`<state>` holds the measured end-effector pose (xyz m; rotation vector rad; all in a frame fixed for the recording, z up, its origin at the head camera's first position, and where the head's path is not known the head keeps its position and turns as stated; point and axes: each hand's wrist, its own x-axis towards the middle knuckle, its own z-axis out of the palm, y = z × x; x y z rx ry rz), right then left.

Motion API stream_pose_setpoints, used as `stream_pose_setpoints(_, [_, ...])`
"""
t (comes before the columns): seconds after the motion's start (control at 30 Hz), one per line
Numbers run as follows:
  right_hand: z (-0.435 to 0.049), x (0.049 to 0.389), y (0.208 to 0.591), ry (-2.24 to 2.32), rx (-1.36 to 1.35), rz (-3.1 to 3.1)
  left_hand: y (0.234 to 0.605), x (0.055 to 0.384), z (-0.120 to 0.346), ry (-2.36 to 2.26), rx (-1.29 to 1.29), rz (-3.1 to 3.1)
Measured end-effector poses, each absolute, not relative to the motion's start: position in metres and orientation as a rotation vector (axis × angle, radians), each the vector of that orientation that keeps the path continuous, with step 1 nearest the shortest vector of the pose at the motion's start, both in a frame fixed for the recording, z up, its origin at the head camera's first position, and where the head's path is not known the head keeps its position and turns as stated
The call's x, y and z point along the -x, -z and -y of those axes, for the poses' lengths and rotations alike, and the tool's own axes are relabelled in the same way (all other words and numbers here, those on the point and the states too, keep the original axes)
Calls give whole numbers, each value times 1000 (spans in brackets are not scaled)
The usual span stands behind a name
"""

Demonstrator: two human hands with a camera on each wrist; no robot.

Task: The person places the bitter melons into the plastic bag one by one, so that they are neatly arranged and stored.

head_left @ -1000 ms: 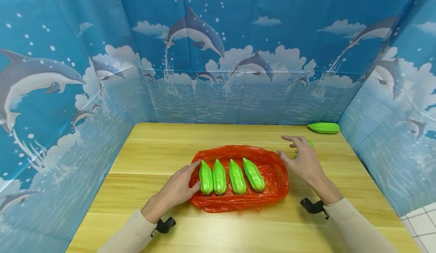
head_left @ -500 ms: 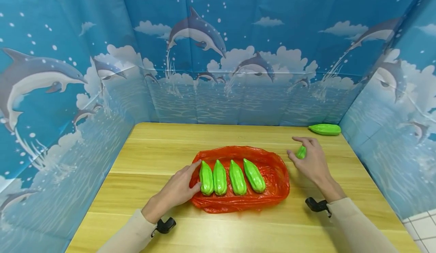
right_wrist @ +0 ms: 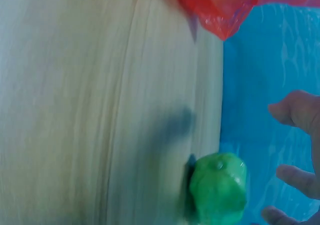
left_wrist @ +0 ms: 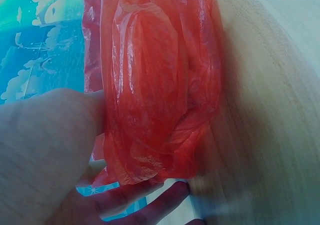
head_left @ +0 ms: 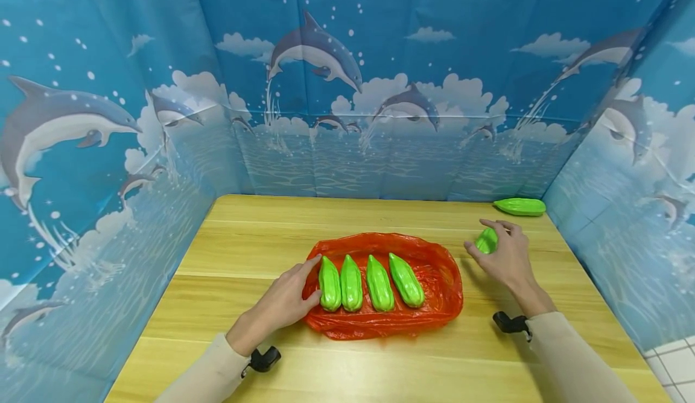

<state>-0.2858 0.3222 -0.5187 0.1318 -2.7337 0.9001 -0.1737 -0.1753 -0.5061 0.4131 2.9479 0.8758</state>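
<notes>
Across the back and both sides we see a creased, faintly glossy blue curtain [head_left: 347, 155] printed with dolphins, clouds and rippled water. Below it we have a wooden table [head_left: 244, 240] with a smooth yellow surface and long straight grain. Near its middle we find a shallow oval tray [head_left: 380, 327] wrapped in thin, crinkled red plastic, its rim wavy and shiny. Two cream sleeves [head_left: 572, 355] reach in. We see the left hand [head_left: 279, 297] set against the tray's left end, thumb and index finger spread apart at the rim; how firmly it grips, we cannot tell. The right hand [head_left: 507, 255] is curved with a wide gap between thumb and fingers, and holds nothing. Inside the tray we count four green pods [head_left: 379, 285], glossy, ribbed and pointed at the far end, the rightmost slanting most. Another, the lone pod [head_left: 485, 242], stands out beside the right hand's fingers, and the corner pod [head_left: 520, 207] lies sideways near the curtain. We notice small black brackets [head_left: 265, 359] at both wrists.
</notes>
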Motion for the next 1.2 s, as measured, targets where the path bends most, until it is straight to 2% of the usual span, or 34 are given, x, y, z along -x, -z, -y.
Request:
stream_pose_setpoints(0.43, [-340,295,521,-914,35,2875,506,175,176,-855,-419,-2955])
stream_pose_setpoints(1.2, [-349,301,525,-905,44,2928,507,176,175,-852,-415,-2952])
